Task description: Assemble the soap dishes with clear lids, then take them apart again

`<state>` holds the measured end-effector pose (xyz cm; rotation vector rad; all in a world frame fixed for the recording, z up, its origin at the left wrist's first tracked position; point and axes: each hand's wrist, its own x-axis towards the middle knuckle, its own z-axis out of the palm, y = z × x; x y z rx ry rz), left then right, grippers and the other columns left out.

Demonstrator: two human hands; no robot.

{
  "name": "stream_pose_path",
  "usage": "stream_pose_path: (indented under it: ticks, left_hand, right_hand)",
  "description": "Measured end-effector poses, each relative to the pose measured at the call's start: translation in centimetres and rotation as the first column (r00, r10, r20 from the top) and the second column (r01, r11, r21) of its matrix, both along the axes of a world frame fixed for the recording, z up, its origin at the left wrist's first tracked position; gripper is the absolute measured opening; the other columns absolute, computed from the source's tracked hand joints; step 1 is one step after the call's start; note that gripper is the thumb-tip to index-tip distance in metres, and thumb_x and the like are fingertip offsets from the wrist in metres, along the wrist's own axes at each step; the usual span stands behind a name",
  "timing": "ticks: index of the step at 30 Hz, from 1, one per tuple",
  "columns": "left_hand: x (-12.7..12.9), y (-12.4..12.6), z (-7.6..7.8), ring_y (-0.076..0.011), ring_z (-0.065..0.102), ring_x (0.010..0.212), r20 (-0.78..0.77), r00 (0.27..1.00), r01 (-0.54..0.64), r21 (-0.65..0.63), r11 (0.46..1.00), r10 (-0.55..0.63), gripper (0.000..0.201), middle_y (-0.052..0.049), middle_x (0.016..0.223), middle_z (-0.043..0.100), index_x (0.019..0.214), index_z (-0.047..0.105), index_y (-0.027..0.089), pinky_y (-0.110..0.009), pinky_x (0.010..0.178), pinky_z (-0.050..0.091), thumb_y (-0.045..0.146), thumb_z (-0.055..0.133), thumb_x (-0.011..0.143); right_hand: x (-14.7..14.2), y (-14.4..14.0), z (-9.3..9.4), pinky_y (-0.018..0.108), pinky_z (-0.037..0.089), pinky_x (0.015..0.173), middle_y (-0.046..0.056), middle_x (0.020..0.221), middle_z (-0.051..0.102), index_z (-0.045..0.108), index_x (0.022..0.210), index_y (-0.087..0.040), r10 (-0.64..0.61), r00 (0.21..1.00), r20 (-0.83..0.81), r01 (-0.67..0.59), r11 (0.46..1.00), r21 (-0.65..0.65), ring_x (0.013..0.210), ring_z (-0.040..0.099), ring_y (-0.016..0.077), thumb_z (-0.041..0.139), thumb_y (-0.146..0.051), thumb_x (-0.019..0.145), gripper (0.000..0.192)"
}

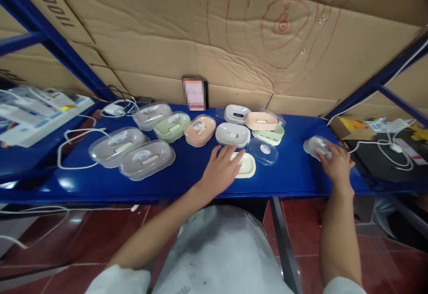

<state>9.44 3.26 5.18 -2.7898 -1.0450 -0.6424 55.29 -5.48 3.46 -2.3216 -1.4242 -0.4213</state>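
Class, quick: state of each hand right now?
Left hand: open, flat on the cream dish.
Right hand: closed on the grey dish.

Blue shelf point(187, 169) with soap boxes point(147, 158)

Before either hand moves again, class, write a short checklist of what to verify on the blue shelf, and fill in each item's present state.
1. Left hand flat on the cream tray: ok.
2. Right hand touching the grey soap box: ok.
3. Right hand's grip closed on it: cannot tell.
4. Clear lid lies loose beside the cream tray: ok.
5. Stacked trays sitting level: not ok, tilted.
6. Lidded boxes at left are closed: ok.
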Motion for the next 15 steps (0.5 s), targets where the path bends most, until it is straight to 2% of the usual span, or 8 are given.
stream_pose_path:
  ticks: [2, 4, 8, 12, 15]
  left_hand:
    - [-0.6, -2.1, -1.1, -0.0310, 0.063, 0.131, -0.013, 0.999, 0.051, -0.030, 0.998, -0.051, 0.037, -0.013, 0.147, 0.068, 0.144, 0.064, 0.023, -0.051, 0.114, 0.042, 0.034, 0.060, 0.109]
    - [-1.0, -2.9, -2.0, -0.0300, 0.065, 0.128, -0.018, 0.996, 0.085, -0.041, 0.996, -0.086, 0.030, -0.012, 0.143, 0.069, 0.137, 0.068, 0.024, -0.051, 0.113, 0.043, 0.033, 0.061, 0.108]
    - [-1.4, -1.5, -3.1, -0.0284, 0.066, 0.131, 0.039, 0.992, 0.119, -0.015, 0.993, -0.118, 0.021, -0.011, 0.145, 0.070, 0.122, 0.073, 0.022, -0.053, 0.116, 0.042, 0.020, 0.057, 0.108]
    - [-1.6, -0.2, -3.5, -0.0274, 0.066, 0.135, 0.099, 0.992, 0.079, -0.010, 0.997, -0.078, 0.032, -0.012, 0.144, 0.071, 0.122, 0.074, 0.022, -0.053, 0.118, 0.043, 0.006, 0.055, 0.102]
    - [-1.8, -0.4, -3.6, -0.0278, 0.066, 0.133, 0.127, 0.989, 0.073, -0.011, 0.997, -0.071, 0.031, -0.013, 0.143, 0.071, 0.124, 0.073, 0.022, -0.053, 0.118, 0.044, 0.008, 0.055, 0.103]
  right_hand:
    - [-1.3, -0.4, 0.0, 0.059, 0.044, 0.102, 0.018, 0.142, 0.071, 0.073, 0.141, -0.025, 0.071, 0.997, 0.028, -0.070, 0.997, -0.008, 0.128, 0.059, 0.0404, 0.056, -0.058, 0.103, 0.053]
    - [-2.8, -0.1, 0.0, 0.053, 0.045, 0.100, 0.016, 0.141, 0.072, 0.075, 0.137, -0.026, 0.173, 0.983, 0.059, -0.173, 0.985, -0.015, 0.126, 0.061, 0.0373, 0.055, -0.056, 0.104, 0.048]
    - [-4.5, 2.6, 0.4, 0.049, 0.044, 0.101, 0.016, 0.136, 0.075, 0.076, 0.134, -0.022, 0.316, 0.945, 0.086, -0.315, 0.949, -0.023, 0.125, 0.064, 0.0338, 0.047, -0.046, 0.110, 0.044]
    - [-5.2, 4.9, 1.2, 0.050, 0.040, 0.108, 0.016, 0.137, 0.075, 0.074, 0.136, -0.021, 0.332, 0.938, 0.100, -0.332, 0.943, -0.015, 0.129, 0.064, 0.0323, 0.040, -0.038, 0.112, 0.045]
    - [-6.3, 4.2, 0.9, 0.050, 0.042, 0.105, 0.017, 0.136, 0.074, 0.072, 0.137, -0.021, 0.322, 0.940, 0.111, -0.321, 0.947, -0.020, 0.125, 0.066, 0.0341, 0.048, -0.045, 0.110, 0.044]
